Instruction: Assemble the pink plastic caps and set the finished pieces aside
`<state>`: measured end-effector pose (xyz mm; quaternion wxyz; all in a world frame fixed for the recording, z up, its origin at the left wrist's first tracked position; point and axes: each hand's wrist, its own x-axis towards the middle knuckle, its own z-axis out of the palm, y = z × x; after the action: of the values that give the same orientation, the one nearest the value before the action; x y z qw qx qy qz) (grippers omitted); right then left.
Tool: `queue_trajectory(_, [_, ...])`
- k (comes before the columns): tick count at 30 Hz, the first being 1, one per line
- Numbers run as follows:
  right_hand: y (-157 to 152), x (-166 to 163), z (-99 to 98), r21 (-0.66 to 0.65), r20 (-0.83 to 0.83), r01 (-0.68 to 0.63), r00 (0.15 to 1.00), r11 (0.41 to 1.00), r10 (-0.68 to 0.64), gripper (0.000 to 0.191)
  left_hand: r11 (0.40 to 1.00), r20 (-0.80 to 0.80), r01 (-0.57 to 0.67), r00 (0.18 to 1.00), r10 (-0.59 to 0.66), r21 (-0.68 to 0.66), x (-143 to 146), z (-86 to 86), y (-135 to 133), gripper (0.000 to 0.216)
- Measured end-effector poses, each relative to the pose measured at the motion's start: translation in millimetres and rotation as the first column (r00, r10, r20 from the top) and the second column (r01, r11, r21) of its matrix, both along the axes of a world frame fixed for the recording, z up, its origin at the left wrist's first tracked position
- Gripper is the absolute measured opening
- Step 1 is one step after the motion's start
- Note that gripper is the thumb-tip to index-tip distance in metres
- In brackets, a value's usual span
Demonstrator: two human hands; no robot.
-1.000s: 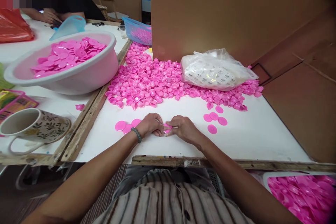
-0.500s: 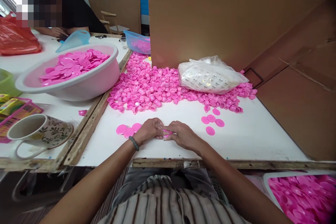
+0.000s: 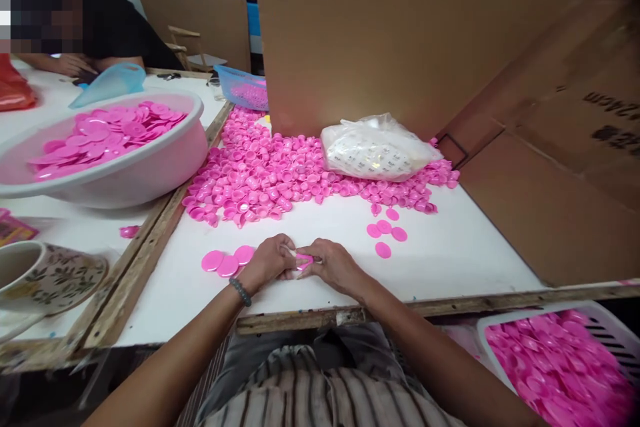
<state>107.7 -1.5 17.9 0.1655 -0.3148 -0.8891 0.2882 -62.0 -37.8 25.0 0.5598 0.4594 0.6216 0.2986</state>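
Note:
Between my fingertips, just above the white tabletop point(image 3: 225, 303), is a small pink plastic piece point(image 3: 304, 260), mostly covered by my fingers. My left hand point(image 3: 273, 259) pinches it from the left, and something pale shows at those fingers. My right hand point(image 3: 336, 267) grips it from the right. Flat pink discs point(image 3: 227, 265) lie beside my left hand. Several more pink discs point(image 3: 383, 227) lie beyond my right hand. Behind both hands spreads a heap of small pink cups point(image 3: 270, 180).
A clear bag of printed labels point(image 3: 377, 150) rests on the heap before a tall cardboard sheet point(image 3: 350, 33). To the left are a basin of pink discs point(image 3: 185, 160) and a patterned mug point(image 3: 70, 280). A white crate point(image 3: 607, 317) of pink pieces stands low right. A co-worker point(image 3: 115, 27) leans over the far table.
The view has swung slightly to the right, so most things sit further left. My hands stay together on the pink piece, with only a small shift of the fingers.

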Motion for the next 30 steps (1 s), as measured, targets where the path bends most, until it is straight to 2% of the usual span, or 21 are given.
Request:
queue_trajectory(1, [-1,5,-1.0,0.040,-0.019,0.042,0.999,0.998,-0.041,0.025,0.997,-0.106,0.023,0.994,-0.014,0.080,1,2.2,-2,0.027])
queue_trajectory(3, [2,20,-2.4,0.150,-0.047,0.220,0.975,0.964,-0.215,0.036,0.953,-0.349,0.091,0.937,0.016,0.287,3,7.1,-8,0.031])
queue_trajectory(4, [7,29,-2.7,0.215,-0.040,0.340,0.940,0.916,-0.339,0.039,0.908,-0.456,0.153,0.889,0.045,0.389,5,9.4,-11,0.035])
queue_trajectory(6, [21,50,-3.1,0.341,0.028,0.549,0.805,0.763,-0.592,0.042,0.795,-0.612,0.311,0.785,0.094,0.521,9,12.3,-15,0.041])
queue_trajectory(7, [29,59,-3.5,0.384,0.095,0.611,0.720,0.692,-0.688,0.045,0.747,-0.667,0.387,0.738,0.101,0.541,11,12.4,-17,0.040])
queue_trajectory(8, [37,67,-4.2,0.400,0.167,0.645,0.648,0.651,-0.744,0.049,0.717,-0.711,0.445,0.696,0.101,0.537,12,11.6,-18,0.037])
queue_trajectory(9, [43,72,-5.2,0.393,0.240,0.646,0.615,0.654,-0.751,0.050,0.707,-0.744,0.480,0.661,0.097,0.519,12,10.0,-18,0.032])
queue_trajectory(10, [47,74,-6.3,0.372,0.302,0.627,0.616,0.685,-0.728,0.049,0.709,-0.766,0.497,0.636,0.094,0.500,10,7.8,-19,0.027])
queue_trajectory(13, [47,62,-8.4,0.296,0.359,0.485,0.742,0.823,-0.566,0.035,0.736,-0.788,0.483,0.607,0.108,0.473,-3,2.1,-23,0.022])
queue_trajectory(15, [43,43,-5.7,0.274,0.306,0.398,0.826,0.875,-0.472,0.024,0.760,-0.792,0.449,0.594,0.140,0.471,-18,1.2,-29,0.023])
queue_trajectory(19, [54,-5,10.2,0.254,0.126,0.315,0.927,0.914,-0.354,0.023,0.809,-0.821,0.392,0.541,0.183,0.438,-48,3.5,-43,0.025])
queue_trajectory(21, [70,-30,17.5,0.235,0.040,0.315,0.942,0.920,-0.333,0.025,0.821,-0.832,0.364,0.509,0.221,0.440,-57,4.2,-47,0.022])
queue_trajectory(23, [87,-53,20.2,0.195,0.014,0.283,0.956,0.939,-0.291,0.018,0.818,-0.829,0.337,0.489,0.272,0.467,-58,5.2,-48,0.017])
queue_trajectory(26, [103,-76,14.3,0.170,0.086,0.149,0.982,0.974,-0.166,0.021,0.795,-0.787,0.308,0.533,0.310,0.522,-47,9.5,-42,0.014])
queue_trajectory(28, [106,-79,7.0,0.176,0.137,0.089,0.984,0.980,-0.114,0.014,0.778,-0.743,0.315,0.612,0.271,0.544,-36,13.0,-34,0.013])
queue_trajectory(30, [104,-68,1.9,0.172,0.146,0.090,0.982,0.981,-0.116,0.013,0.763,-0.697,0.333,0.687,0.205,0.553,-23,14.1,-23,0.011])
